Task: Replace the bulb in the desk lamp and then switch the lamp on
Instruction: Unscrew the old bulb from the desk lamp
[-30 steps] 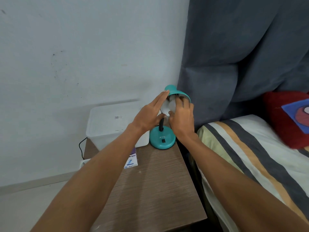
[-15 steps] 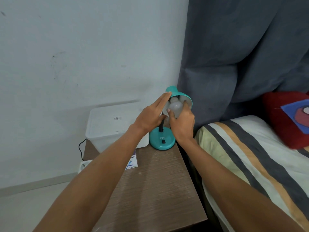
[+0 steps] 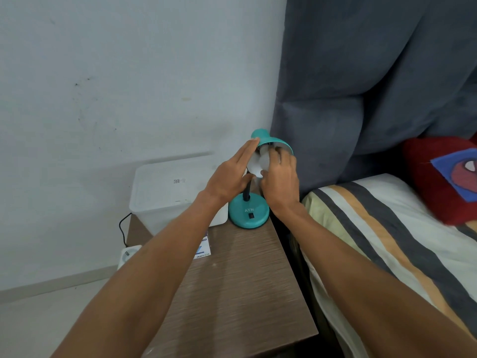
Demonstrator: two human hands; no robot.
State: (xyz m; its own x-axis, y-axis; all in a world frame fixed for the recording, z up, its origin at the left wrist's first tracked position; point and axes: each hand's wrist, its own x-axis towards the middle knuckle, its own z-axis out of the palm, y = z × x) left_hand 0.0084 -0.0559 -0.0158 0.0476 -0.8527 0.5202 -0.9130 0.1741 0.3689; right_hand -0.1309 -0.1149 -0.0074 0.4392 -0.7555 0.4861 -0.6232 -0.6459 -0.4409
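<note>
A teal desk lamp stands at the far right corner of the bedside table, its round base (image 3: 249, 213) showing a black switch and its shade (image 3: 271, 141) tipped toward me. A white bulb (image 3: 258, 162) sits in the mouth of the shade. My right hand (image 3: 280, 180) is wrapped around the bulb from the right, fingers curled over its top. My left hand (image 3: 229, 177) lies flat with fingers extended against the shade's left rim, steadying it. The socket is hidden behind the bulb and fingers.
A white lidded plastic box (image 3: 173, 192) stands left of the lamp. A small bulb carton (image 3: 202, 250) lies under my left forearm on the brown wooden table (image 3: 240, 293). A white power strip (image 3: 127, 254) and black cable sit at the left. A striped bed (image 3: 387, 241) adjoins the table.
My right hand has turned around the bulb, fingers now back over its top, covering more of it than half a second ago. My left hand has stayed on the shade.
</note>
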